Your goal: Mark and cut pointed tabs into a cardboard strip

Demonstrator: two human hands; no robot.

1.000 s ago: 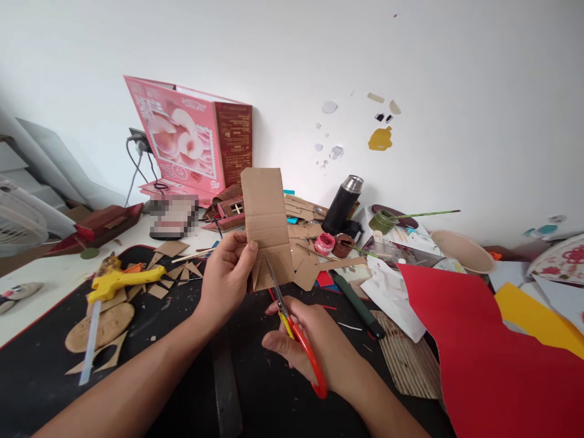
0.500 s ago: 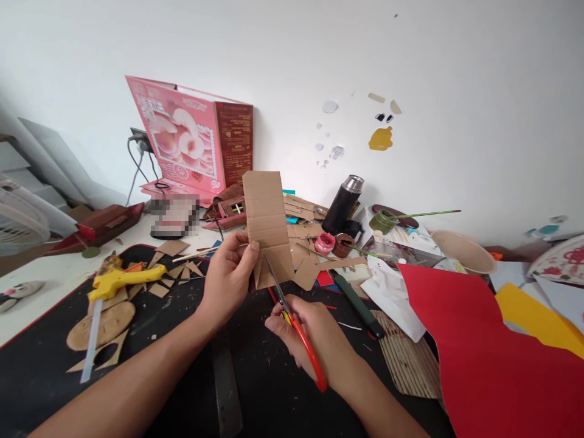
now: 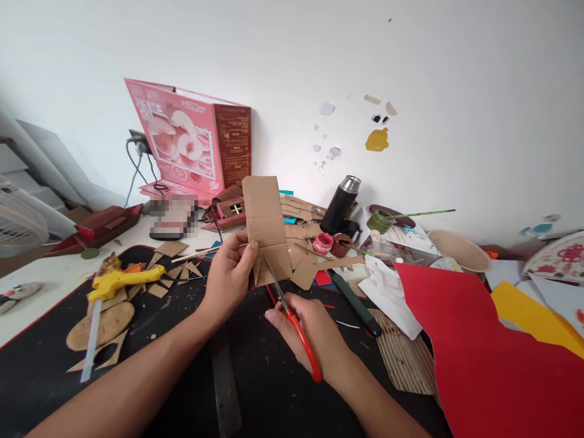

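Head view, frame centre: the left hand (image 3: 227,277) pinches a brown corrugated-cardboard strip (image 3: 263,210) upright; the right hand (image 3: 312,325) grips red-handled metal scissors (image 3: 303,337), blades at the strip's lower end. Its fingers have just closed further, suggesting an advancing cut.

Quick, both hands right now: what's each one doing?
Left hand: closed, pinching the cardboard piece at its left edge.
Right hand: holding the red-handled scissors, a blade against the cardboard.
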